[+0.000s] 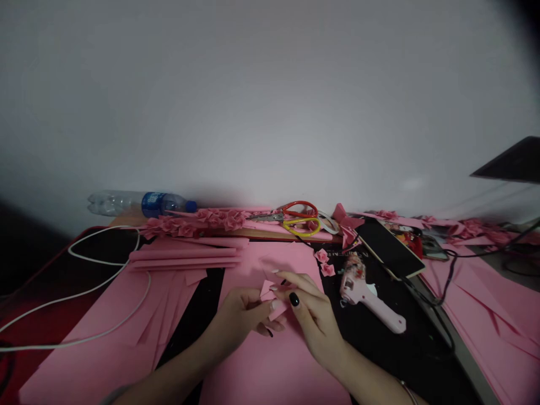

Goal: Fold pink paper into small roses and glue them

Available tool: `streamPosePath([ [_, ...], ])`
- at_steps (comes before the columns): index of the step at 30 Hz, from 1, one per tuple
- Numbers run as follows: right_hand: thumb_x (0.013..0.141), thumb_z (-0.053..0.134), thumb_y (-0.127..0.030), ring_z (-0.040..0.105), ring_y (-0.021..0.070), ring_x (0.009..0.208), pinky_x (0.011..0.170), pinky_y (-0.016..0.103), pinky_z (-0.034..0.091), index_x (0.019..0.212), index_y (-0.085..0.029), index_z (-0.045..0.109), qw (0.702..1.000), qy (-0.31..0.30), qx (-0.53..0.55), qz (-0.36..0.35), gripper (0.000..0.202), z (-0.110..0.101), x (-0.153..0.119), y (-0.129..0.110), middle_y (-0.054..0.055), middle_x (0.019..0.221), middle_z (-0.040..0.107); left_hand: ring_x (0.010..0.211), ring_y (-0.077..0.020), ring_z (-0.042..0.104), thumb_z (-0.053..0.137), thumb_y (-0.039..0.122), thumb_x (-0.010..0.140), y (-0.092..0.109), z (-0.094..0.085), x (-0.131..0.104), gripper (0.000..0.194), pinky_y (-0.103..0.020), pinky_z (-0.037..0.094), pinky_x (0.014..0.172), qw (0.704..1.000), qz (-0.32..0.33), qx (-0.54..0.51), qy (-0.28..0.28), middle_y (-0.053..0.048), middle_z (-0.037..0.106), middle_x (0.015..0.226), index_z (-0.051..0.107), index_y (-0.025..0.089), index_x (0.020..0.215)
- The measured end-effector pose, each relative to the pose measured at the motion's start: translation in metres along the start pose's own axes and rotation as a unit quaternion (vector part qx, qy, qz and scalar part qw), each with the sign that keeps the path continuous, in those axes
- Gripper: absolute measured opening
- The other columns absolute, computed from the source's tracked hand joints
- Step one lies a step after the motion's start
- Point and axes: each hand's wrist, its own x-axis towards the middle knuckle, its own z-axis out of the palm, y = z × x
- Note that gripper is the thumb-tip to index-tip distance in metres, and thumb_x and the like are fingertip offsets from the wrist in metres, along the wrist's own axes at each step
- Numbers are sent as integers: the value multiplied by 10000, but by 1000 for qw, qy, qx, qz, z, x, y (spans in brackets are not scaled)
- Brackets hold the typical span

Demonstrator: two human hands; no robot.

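My left hand [248, 315] pinches a small folded piece of pink paper [276, 311] between thumb and fingers. From the other side, my right hand [314, 315] has its thumb and fingers closed on the same piece. Both hands are over a large pink paper sheet [253, 371] that lies on a black mat. Just beyond my right hand sit a few small pink paper roses [324, 264]. A pale pink glue gun [371, 301] lies to the right of it, its nozzle end crusted with residue.
Rolled pink paper [185, 256] and loose sheets lie left, with a white cable [84, 337] looping over them. Along the wall are a plastic bottle [154, 203], scissors [295, 216] and more paper roses [223, 218]. A phone [390, 247] and black cables [449, 281] lie right.
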Motion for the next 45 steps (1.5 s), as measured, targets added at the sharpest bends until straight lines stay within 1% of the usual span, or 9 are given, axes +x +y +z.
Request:
streamPosePath([
  [16,934,373,-310,537,246,1039,868,429,435,945,-223,668,998,-25,-20,-48,309,-5,2,2,98,1194,589,664,-203,684,634,455,688,2,-3,-2,342,-264,514,563,1000,10,24,-15,-86,723,703,687,120,731],
  [20,933,369,-301,555,211,964,835,353,442,999,-198,603,1000,23,16,0,264,-4,1,3,98,1033,608,617,-173,666,614,402,719,6,-2,-4,294,-238,501,549,998,22,42,-34,-73,717,671,703,122,713],
  [22,916,410,-318,554,171,779,688,285,455,980,-190,553,998,40,33,44,202,-3,1,5,59,863,582,598,-158,657,607,360,739,7,-2,-6,264,-225,495,547,996,24,55,-59,-70,713,656,711,120,708],
  [25,887,466,-329,417,109,546,496,219,353,734,-188,492,996,-37,26,83,210,0,3,7,-25,625,442,605,-149,660,590,310,771,5,-2,-8,226,-212,493,555,992,28,65,-109,-65,719,678,728,132,758],
  [27,883,477,-318,326,87,480,442,207,273,584,-187,421,991,-108,10,82,331,1,4,7,-55,532,336,607,-149,667,574,291,788,3,-2,-9,217,-207,493,553,989,27,68,-131,-60,724,685,734,145,777],
  [29,899,450,-325,311,80,451,418,200,244,538,-184,424,986,-149,13,74,388,1,5,5,-58,491,320,606,-152,673,566,265,791,1,-3,-9,207,-205,494,547,987,24,75,-138,-60,727,683,736,149,774],
  [32,924,389,-362,350,84,438,397,192,253,579,-189,499,985,-157,35,65,401,0,5,1,-47,481,384,597,-152,674,561,211,775,-1,-2,-8,185,-204,493,541,986,20,86,-140,-57,726,664,734,144,762],
  [36,922,399,-317,299,74,447,403,196,222,546,-183,435,985,-161,28,62,401,-1,5,1,-57,483,318,588,-151,672,553,179,763,-1,-2,-7,178,-206,494,540,987,22,86,-138,-56,721,647,722,132,736],
  [45,927,375,-336,301,83,471,453,214,241,557,-188,388,977,-184,32,107,399,-2,5,7,-52,508,344,563,-154,653,566,288,790,3,-4,-9,235,-220,490,541,988,45,65,-131,-50,708,631,713,121,713],
])
